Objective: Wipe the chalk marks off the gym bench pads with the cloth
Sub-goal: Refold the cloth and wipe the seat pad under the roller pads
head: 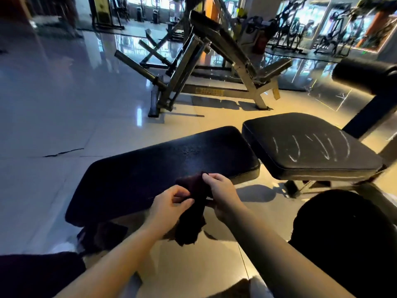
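My left hand (171,203) and right hand (221,194) pinching the dark cloth (194,211) between them, its tail hanging below, chalk marks (311,147) on the pad (300,130) up right of my grip

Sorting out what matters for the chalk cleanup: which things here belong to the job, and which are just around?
Job:
dark cloth, held in left hand and right hand
seat pad with chalk marks
long back pad

Just around:
plate-loaded machine
roller pad
tiled floor
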`<state>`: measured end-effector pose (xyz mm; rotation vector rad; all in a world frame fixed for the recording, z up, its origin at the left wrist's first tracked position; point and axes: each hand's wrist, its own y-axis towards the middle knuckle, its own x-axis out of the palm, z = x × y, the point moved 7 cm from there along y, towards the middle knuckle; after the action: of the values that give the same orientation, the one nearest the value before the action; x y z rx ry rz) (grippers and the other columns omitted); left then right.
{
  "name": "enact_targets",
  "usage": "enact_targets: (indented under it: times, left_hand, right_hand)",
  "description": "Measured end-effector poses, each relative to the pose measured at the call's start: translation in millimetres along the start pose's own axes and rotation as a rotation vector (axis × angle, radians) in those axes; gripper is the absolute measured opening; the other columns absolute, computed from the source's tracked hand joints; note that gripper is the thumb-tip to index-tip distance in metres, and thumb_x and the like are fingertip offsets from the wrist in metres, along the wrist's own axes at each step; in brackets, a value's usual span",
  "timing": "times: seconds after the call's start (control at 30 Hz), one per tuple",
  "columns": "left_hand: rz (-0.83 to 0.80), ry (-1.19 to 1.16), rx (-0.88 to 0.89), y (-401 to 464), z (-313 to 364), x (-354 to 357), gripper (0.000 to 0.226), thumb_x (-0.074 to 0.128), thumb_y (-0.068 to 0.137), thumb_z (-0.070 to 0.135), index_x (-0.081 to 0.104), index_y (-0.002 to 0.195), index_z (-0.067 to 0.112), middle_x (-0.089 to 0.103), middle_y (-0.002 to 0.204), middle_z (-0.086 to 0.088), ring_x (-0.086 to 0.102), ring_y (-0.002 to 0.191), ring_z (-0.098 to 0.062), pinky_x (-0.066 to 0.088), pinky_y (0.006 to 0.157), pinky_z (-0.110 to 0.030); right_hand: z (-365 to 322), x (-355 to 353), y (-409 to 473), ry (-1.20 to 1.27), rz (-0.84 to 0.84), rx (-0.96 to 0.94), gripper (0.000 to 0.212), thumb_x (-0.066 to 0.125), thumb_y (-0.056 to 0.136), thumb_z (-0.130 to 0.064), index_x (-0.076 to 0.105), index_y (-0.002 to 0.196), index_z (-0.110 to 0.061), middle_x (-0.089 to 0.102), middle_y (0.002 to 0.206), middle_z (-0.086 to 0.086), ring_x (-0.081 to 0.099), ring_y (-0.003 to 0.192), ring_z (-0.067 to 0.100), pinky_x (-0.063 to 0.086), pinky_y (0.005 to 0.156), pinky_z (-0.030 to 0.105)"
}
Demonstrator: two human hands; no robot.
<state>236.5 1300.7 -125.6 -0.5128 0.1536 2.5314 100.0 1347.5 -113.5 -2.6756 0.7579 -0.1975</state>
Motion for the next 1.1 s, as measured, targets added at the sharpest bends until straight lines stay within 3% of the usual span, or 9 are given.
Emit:
enact_targets:
  times: [0.17,0.33,0.47,0.57,0.63,0.73,0.83,0.93,1.1]
  left_hand:
    - [-0.159,0.084,0.012,3.0,9.2,3.4,0.035,0.068,0.087,0.019,0.052,0.107,0.042,0.061,0.099,0.008,0.064,0.092,-0.006,0.054,0.082,-0.022]
    - [-0.141,0.203,0.049,10.7,21.4,16.3,0.02,0.061,0.093,0.018,0.057,0.102,0.035,0.059,0.094,0.007,0.061,0.09,-0.007,0.053,0.081,-0.023]
    - [-0.019,0.372,0.181,23.5,53.1,23.5,0.015,0.055,0.096,0.018,0.057,0.1,0.032,0.05,0.094,0.015,0.052,0.087,-0.001,0.039,0.072,-0.01]
    - [0.007,0.367,0.204,28.3,77.9,31.2,0.016,0.052,0.097,0.018,0.054,0.096,0.034,0.052,0.095,0.013,0.052,0.087,0.0,0.038,0.073,-0.012]
    - [-0.008,0.423,0.235,34.7,101.3,38.6,0.011,0.05,0.098,0.023,0.054,0.099,0.034,0.057,0.093,0.014,0.055,0.086,-0.001,0.042,0.071,-0.017]
    - [-0.09,0.579,0.295,50.5,148.4,55.5,0.008,0.052,0.098,0.03,0.056,0.098,0.037,0.06,0.087,0.018,0.058,0.082,0.0,0.042,0.068,-0.017]
    - [-0.275,0.644,0.281,69.5,183.3,78.2,0.014,0.063,0.092,0.027,0.059,0.088,0.039,0.06,0.082,0.018,0.057,0.077,0.002,0.048,0.074,-0.02]
    - [-0.378,0.588,0.213,90.4,190.7,90.8,0.026,0.077,0.08,0.02,0.061,0.085,0.039,0.063,0.081,0.013,0.06,0.071,-0.001,0.048,0.073,-0.017]
    - [-0.389,0.528,0.181,124.4,171.1,107.5,0.015,0.079,0.078,0.024,0.068,0.087,0.029,0.067,0.084,0.006,0.062,0.075,-0.005,0.049,0.07,-0.02]
  right_hand:
    - [6.3,-10.9,-14.8,0.157,-0.017,0.03,0.014,0.061,0.093,-0.015,0.057,0.106,-0.014,0.066,0.105,0.015,0.065,0.097,0.027,0.051,0.068,0.034]
    - [-17.3,-41.5,-10.0,0.132,-0.054,-0.06,0.034,0.057,0.093,-0.002,0.049,0.118,-0.024,0.056,0.111,0.01,0.062,0.095,0.025,0.056,0.067,0.032]
    - [-51.1,-79.0,-2.6,-0.381,-0.062,-0.282,0.02,0.064,0.091,-0.017,0.066,0.109,-0.025,0.064,0.105,-0.006,0.062,0.101,0.016,0.056,0.087,0.034]
    - [-71.4,-108.8,-0.2,-0.707,-0.05,-0.395,0.034,0.068,0.089,-0.028,0.062,0.122,-0.025,0.063,0.109,-0.011,0.059,0.103,0.008,0.051,0.092,0.028]
    - [-86.5,-132.4,-0.9,-0.906,0.058,-0.513,0.035,0.066,0.09,-0.019,0.063,0.124,-0.023,0.065,0.112,-0.007,0.06,0.103,0.01,0.047,0.092,0.025]
    - [-106.6,-168.2,-6.6,-1.027,0.321,-0.677,0.024,0.06,0.09,-0.013,0.072,0.108,-0.023,0.072,0.104,-0.001,0.065,0.097,0.021,0.049,0.084,0.036]
    - [-121.9,-195.6,-9.6,-0.982,0.452,-0.699,0.018,0.056,0.096,-0.022,0.071,0.106,-0.025,0.061,0.105,-0.002,0.059,0.094,0.019,0.05,0.079,0.038]
    - [-133.8,-220.1,-9.9,-0.895,0.545,-0.712,0.013,0.058,0.095,-0.022,0.068,0.103,-0.023,0.042,0.108,-0.005,0.047,0.102,0.016,0.042,0.081,0.027]
    - [-129.9,-241.8,1.6,-1.09,0.6,-0.635,0.005,0.057,0.093,-0.022,0.059,0.096,-0.025,0.053,0.109,-0.007,0.046,0.108,0.016,0.032,0.091,0.034]
